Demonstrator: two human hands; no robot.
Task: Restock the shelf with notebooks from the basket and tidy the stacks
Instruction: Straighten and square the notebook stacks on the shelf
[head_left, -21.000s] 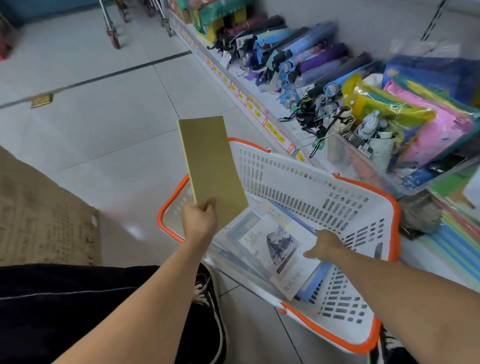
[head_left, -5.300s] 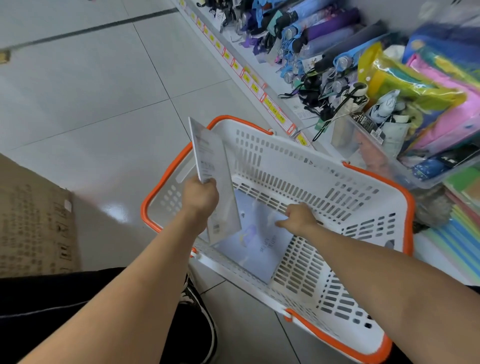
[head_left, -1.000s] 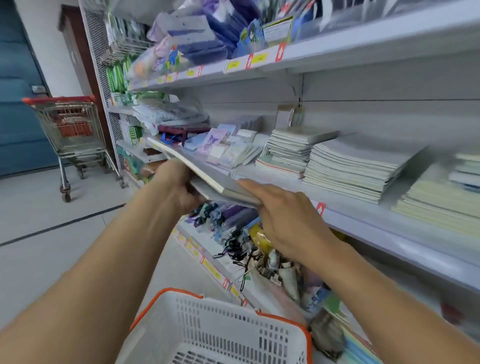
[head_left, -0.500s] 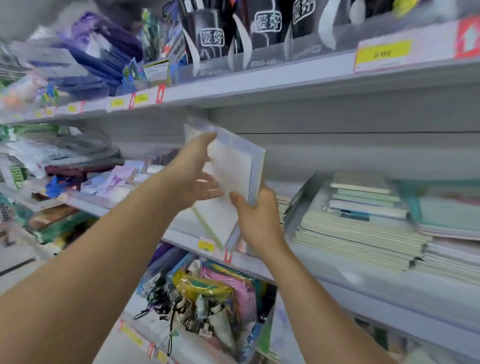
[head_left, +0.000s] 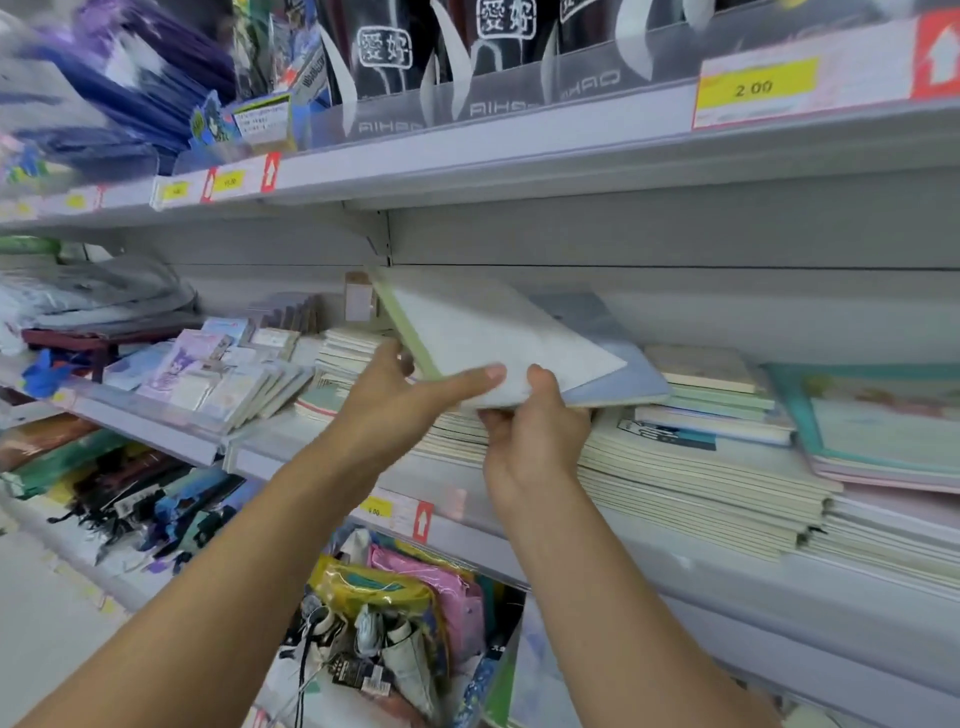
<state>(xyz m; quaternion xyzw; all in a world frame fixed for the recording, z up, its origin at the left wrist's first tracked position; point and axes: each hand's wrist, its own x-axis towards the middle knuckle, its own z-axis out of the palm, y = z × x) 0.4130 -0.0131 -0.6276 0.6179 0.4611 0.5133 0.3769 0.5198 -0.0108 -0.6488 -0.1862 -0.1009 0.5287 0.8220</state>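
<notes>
Item: small sheaf of thin pale notebooks (head_left: 498, 343), green-spined one uppermost — tilted, poised over the cream-paged stack (head_left: 691, 483) at the grey metal shelf's (head_left: 675, 582) front edge (for squaring, presumably). Left hand (head_left: 395, 410) and right hand (head_left: 535, 431) both pinch its near edge.

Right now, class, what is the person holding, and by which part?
Both hands grip a small stack of notebooks by its near edge: the left hand at the green spine corner, the right hand beside it, thumbs on top.
</notes>
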